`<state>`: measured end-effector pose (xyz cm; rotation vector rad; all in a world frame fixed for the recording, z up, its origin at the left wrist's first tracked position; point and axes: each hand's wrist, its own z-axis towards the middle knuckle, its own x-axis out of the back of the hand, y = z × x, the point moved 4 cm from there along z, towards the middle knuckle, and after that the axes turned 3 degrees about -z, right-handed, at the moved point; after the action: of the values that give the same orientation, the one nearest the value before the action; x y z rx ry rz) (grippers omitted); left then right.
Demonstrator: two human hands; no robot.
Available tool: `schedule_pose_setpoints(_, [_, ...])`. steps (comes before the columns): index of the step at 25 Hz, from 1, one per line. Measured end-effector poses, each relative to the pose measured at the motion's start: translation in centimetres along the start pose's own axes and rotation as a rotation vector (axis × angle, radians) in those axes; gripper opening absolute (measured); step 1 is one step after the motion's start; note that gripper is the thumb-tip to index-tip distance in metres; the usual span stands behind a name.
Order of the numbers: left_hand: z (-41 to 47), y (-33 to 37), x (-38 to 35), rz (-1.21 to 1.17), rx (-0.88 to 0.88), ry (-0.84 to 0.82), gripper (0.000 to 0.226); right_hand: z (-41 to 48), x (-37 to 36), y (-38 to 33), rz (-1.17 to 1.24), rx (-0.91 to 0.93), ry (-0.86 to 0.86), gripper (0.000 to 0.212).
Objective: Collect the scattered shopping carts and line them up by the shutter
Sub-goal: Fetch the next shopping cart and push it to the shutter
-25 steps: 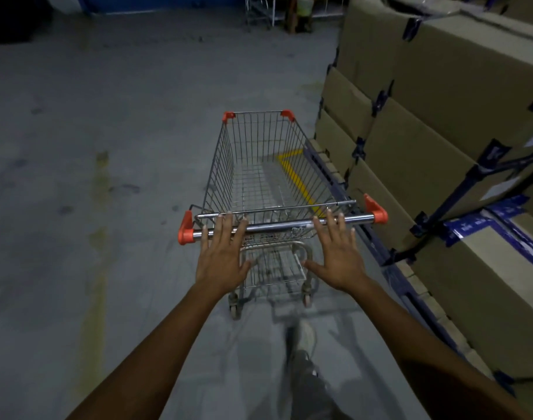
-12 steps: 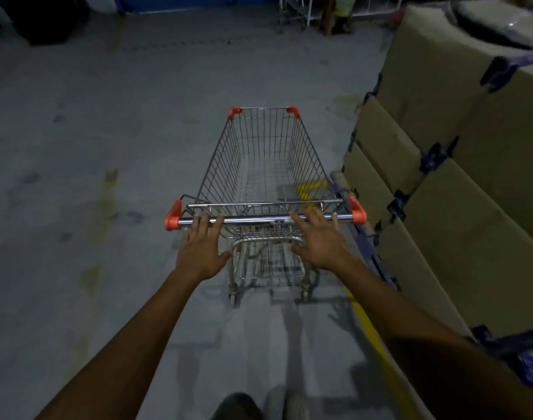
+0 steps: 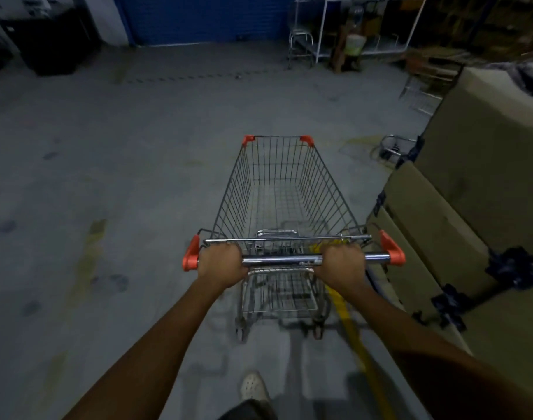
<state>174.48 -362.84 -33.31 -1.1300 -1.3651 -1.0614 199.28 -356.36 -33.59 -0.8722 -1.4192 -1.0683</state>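
Both fists clenched on the chrome push bar (image 3: 282, 259) — my left hand (image 3: 221, 262) by the orange end cap, right hand (image 3: 343, 263) nearer the other. The shopping cart (image 3: 285, 204) rolls right in front of me, empty, so I judge it light, rigid, easy to steer from here. Stacked cardboard boxes (image 3: 459, 207) crowd its right side. Rear wheels blur. Ahead, the blue shutter (image 3: 204, 19), partly cut off; another cart's frame (image 3: 392, 147) peeks out behind the boxes.
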Motion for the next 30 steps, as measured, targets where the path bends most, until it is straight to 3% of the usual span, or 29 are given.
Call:
schedule_pose_setpoints(5, [16.2, -2.2, 2.0, -0.047, 0.007, -0.078, 0.033, 16.2, 1.4, 0.4, 0.01, -0.002, -0.084, 0.032])
schedule_pose_setpoints(14, [47.4, -7.5, 3.5, 0.031, 0.024, 0.063, 0.034, 47.8, -0.3, 0.2, 0.02, 0.099, -0.089, 0.033])
schedule_pose_setpoints(16, [54.9, -8.2, 4.2, -0.009, 0.014, 0.134, 0.044, 55.7, -0.7, 0.7, 0.052, 0.137, -0.072, 0.035])
schedule_pose_setpoints(20, [67.4, -8.4, 5.1, -0.122, -0.028, 0.187, 0.073, 69.4, -0.7, 3.1, 0.149, 0.268, -0.061, 0.052])
schedule_pose_setpoints(30, [100.1, -11.3, 6.8, -0.103, -0.061, 0.313, 0.075, 102.6, -1.9, 5.8, 0.194, 0.26, 0.171, 0.09])
